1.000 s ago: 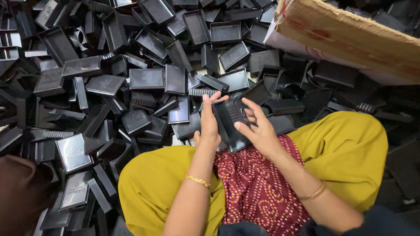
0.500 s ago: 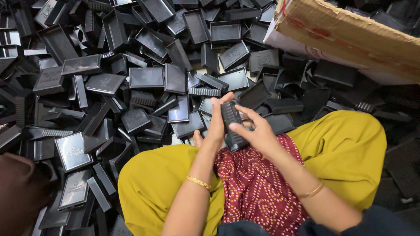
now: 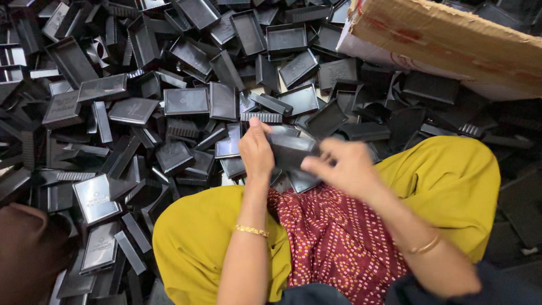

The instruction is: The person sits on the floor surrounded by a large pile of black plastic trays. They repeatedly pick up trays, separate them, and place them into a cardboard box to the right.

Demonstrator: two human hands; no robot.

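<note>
Both of my hands hold one black plastic case [image 3: 291,151] above my lap. My left hand [image 3: 257,151] grips its left end, fingers curled over the top edge. My right hand [image 3: 344,166] is blurred with motion and closes on the case's right end. Under the hands lie my yellow trousers [image 3: 446,175] and a dark red patterned cloth [image 3: 333,237]. A gold bangle sits on each wrist.
A deep pile of black plastic trays and lids [image 3: 186,101] covers the floor ahead and to the left. A brown cardboard box [image 3: 451,39] leans in at the upper right. A dark brown rounded object [image 3: 25,248] sits at the lower left.
The black case has been turned from upright to lying sideways between the hands. My right hand has shifted to the right end and is moving fast.
</note>
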